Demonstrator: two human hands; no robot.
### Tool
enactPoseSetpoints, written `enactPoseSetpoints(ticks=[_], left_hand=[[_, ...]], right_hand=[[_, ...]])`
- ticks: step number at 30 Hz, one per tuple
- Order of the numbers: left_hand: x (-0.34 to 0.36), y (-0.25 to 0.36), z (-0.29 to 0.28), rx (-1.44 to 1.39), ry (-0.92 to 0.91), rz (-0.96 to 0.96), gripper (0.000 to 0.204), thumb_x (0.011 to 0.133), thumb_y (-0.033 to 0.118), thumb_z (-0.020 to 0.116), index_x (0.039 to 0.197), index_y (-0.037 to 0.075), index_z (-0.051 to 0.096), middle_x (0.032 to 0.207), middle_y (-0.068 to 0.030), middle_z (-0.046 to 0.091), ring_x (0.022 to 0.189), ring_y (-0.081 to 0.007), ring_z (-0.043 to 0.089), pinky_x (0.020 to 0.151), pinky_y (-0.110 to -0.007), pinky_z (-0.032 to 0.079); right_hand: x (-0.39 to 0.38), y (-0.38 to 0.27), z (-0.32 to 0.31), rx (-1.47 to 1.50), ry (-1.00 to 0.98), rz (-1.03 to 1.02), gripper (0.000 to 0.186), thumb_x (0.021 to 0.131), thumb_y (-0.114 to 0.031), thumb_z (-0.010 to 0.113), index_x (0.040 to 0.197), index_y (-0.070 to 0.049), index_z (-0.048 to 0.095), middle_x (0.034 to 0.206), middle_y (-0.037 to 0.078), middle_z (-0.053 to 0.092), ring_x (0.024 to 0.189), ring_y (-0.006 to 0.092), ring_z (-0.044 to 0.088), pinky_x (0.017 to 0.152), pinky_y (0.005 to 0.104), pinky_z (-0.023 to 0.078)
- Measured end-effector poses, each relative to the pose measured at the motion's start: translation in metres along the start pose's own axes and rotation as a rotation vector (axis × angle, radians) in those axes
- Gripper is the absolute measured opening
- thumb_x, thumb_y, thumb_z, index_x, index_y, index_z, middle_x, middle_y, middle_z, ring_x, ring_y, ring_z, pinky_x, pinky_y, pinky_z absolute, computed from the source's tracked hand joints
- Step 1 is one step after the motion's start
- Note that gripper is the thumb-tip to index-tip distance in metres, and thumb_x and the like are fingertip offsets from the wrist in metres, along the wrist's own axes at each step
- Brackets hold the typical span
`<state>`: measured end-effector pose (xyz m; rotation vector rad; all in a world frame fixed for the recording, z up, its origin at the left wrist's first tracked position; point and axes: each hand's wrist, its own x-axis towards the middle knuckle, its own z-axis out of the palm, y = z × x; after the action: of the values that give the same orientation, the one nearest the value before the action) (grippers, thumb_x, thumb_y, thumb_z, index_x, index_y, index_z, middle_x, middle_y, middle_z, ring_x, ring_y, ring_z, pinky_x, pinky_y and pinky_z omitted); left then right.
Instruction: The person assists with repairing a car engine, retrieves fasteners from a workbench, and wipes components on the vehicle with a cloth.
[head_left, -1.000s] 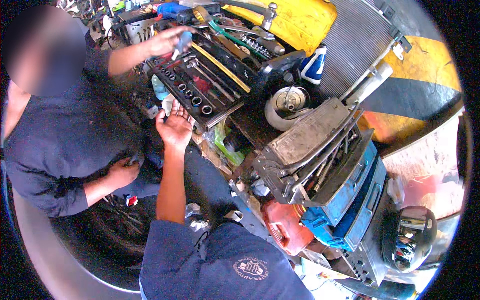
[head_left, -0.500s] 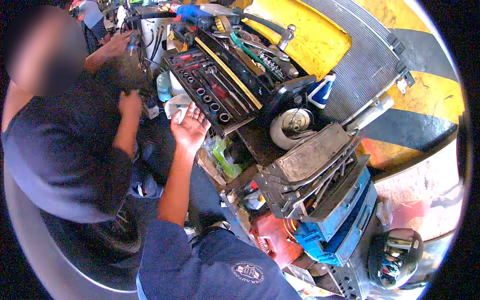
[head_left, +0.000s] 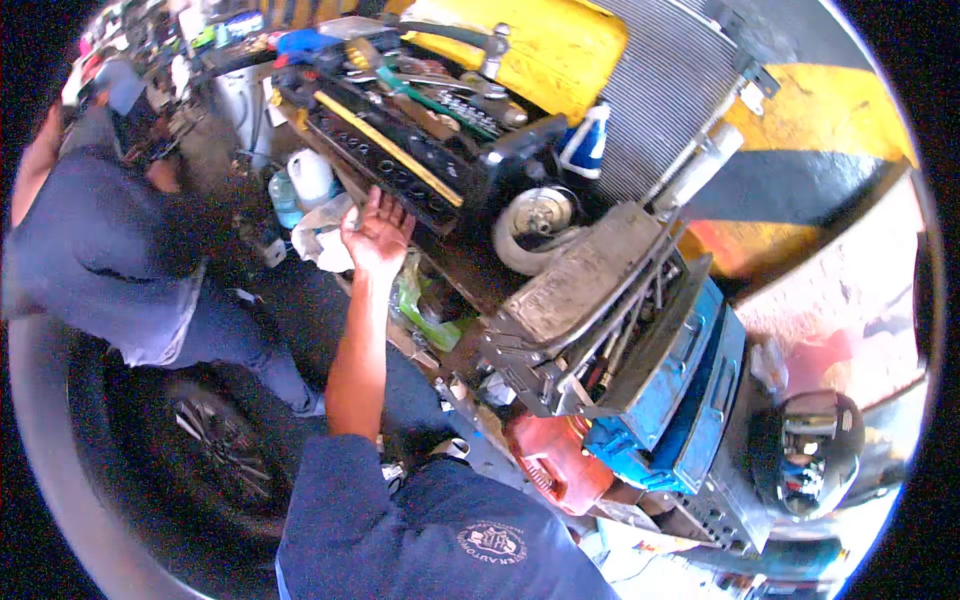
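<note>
My left hand [head_left: 378, 235] is raised, palm up, with the fingers spread and slightly curled. Its fingertips are at the front edge of a black tool drawer [head_left: 385, 160]; whether they touch it I cannot tell. Only a narrow strip of the drawer shows, with round dark shapes in a row. A yellow bar [head_left: 390, 150] runs along the edge above it. Behind the hand hangs or lies a crumpled white bag or cloth [head_left: 318, 238], seemingly not gripped. My right hand is out of the picture.
A hammer [head_left: 494, 52] and loose tools lie on top, beside a yellow panel [head_left: 560, 50]. To the right stand a blue cantilever toolbox [head_left: 655, 410], a red container [head_left: 555, 465] and a black helmet [head_left: 808, 450]. A co-worker [head_left: 130, 230] bends at the left near a wheel [head_left: 220, 440].
The drawer, which showed sockets and hand tools, now sits mostly pushed in. My left hand stays at its front edge. The view has shifted, and the co-worker appears farther left.
</note>
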<state>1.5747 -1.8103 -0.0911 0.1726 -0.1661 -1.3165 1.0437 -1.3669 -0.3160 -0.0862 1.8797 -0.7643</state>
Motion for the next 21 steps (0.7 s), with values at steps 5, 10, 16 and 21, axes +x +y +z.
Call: enactPoseSetpoints(ticks=[5, 10, 16, 21], left_hand=[[0.018, -0.023, 0.004, 0.029, -0.029, -0.042, 0.056, 0.078, 0.048, 0.053, 0.116, 0.008, 0.058, 0.113, -0.0085, 0.057, 0.106, -0.0265, 0.048, 0.101, -0.047, 0.03], [0.007, -0.033, -0.016, 0.062, -0.085, -0.052, 0.069, 0.076, 0.041, 0.058, 0.131, 0.003, 0.044, 0.13, -0.0138, 0.05, 0.126, -0.0305, 0.041, 0.106, -0.047, 0.028], [-0.055, -0.036, -0.076, 0.448, 0.338, -0.006, 0.048, 0.077, 0.034, 0.057, 0.119, 0.01, 0.054, 0.119, -0.0065, 0.056, 0.106, -0.017, 0.053, 0.089, -0.031, 0.044], [-0.189, -0.07, -0.203, 1.016, 0.29, -0.5, 0.014, 0.076, 0.022, 0.047, 0.065, 0.014, 0.049, 0.057, -0.0004, 0.053, 0.043, -0.0104, 0.048, 0.033, -0.025, 0.03]], right_hand=[[-0.012, 0.05, -0.019, 0.137, 0.049, 0.063, 0.025, 0.086, -0.022, 0.055, 0.106, -0.007, 0.058, 0.089, 0.009, 0.065, 0.073, 0.0228, 0.063, 0.052, 0.039, 0.05], [-0.042, 0.105, -0.028, 0.256, 0.204, 0.141, 0.02, 0.081, -0.01, 0.056, 0.099, -0.006, 0.064, 0.086, 0.014, 0.065, 0.073, 0.0276, 0.062, 0.059, 0.0419, 0.05], [-0.09, 0.156, -0.027, 0.373, 0.29, 0.221, 0.017, 0.085, -0.015, 0.059, 0.099, -0.006, 0.061, 0.08, 0.009, 0.064, 0.064, 0.0218, 0.061, 0.048, 0.0388, 0.048], [-0.11, 0.196, -0.033, 0.491, 0.244, 0.259, 0.021, 0.083, -0.018, 0.059, 0.102, -0.008, 0.061, 0.082, 0.006, 0.062, 0.066, 0.0213, 0.06, 0.052, 0.0383, 0.048]])
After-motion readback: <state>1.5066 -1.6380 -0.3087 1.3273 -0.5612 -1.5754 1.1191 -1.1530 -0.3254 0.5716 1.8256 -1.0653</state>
